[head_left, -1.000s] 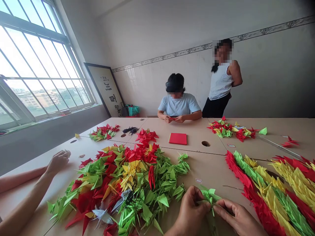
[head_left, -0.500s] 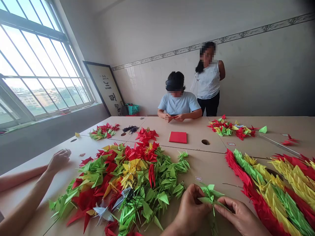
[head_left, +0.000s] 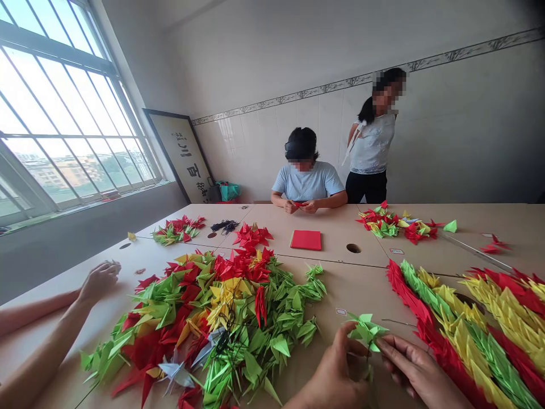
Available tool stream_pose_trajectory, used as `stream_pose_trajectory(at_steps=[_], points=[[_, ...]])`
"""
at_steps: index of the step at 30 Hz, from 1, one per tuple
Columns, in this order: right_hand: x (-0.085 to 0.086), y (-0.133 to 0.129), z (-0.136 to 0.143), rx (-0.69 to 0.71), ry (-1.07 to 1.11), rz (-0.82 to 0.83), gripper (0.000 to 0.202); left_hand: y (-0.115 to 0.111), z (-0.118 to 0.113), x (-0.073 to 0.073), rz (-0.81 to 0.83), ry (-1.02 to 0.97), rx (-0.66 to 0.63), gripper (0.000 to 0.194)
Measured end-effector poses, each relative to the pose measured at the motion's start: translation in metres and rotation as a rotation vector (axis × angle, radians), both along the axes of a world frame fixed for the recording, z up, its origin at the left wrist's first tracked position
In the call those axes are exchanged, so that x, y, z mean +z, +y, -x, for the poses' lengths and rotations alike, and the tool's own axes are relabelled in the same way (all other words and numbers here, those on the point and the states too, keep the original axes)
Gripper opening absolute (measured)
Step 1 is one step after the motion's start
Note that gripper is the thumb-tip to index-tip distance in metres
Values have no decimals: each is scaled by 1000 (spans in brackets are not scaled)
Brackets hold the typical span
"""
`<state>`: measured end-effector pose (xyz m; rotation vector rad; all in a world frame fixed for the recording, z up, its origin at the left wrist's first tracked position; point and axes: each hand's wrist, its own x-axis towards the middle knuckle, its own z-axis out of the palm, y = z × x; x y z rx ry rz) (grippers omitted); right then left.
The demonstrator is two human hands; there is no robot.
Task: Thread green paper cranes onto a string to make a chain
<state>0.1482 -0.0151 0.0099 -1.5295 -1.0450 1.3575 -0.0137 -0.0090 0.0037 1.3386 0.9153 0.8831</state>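
Note:
Between my hands, above the table's near edge, is a green folded paper crane (head_left: 367, 329). My left hand (head_left: 334, 366) is curled round its left side, with the fingertips against the folded paper. My right hand (head_left: 415, 363) pinches its right side between thumb and fingers. More green paper hangs blurred below the crane, partly hidden by my hands. Left of my left hand lies a big heap of green paper cranes (head_left: 281, 301) mixed with red cranes (head_left: 183, 318), yellow ones and a few pale blue ones. Black thread (head_left: 223, 338) tangles over the heap.
Rows of strung red, yellow and green cranes (head_left: 481, 329) lie at right, near a thin wire (head_left: 398, 322). Red paper squares (head_left: 305, 240) lie mid-table (head_left: 336, 278). Another person's arms (head_left: 55, 335) rest at left. Across the table, a seated person (head_left: 307, 176) holds red paper; another stands behind.
The green crane has turned and its wings sit differently between my fingers. My left hand's grip has loosened and shifted slightly lower. The standing person has moved right and turned away.

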Motion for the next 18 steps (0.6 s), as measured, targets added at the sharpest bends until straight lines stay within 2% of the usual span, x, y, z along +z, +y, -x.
stream_pose_trajectory(at_steps=[3, 8, 11, 14, 18], points=[[-1, -1, -2, 1, 30, -2, 30, 1, -1, -7, -49, 0, -28, 83], [3, -1, -3, -50, 155, 15, 29, 3, -4, -6, 84, -137, 41, 68], [8, -2, -1, -39, 232, 7, 36, 5, -3, -2, 146, -213, 133, 61], [13, -3, 3, 48, 160, -20, 47, 8, -3, -1, 195, -281, 235, 52], [14, -4, 8, 145, 39, -24, 42, 11, -4, -2, 198, -314, 289, 45]])
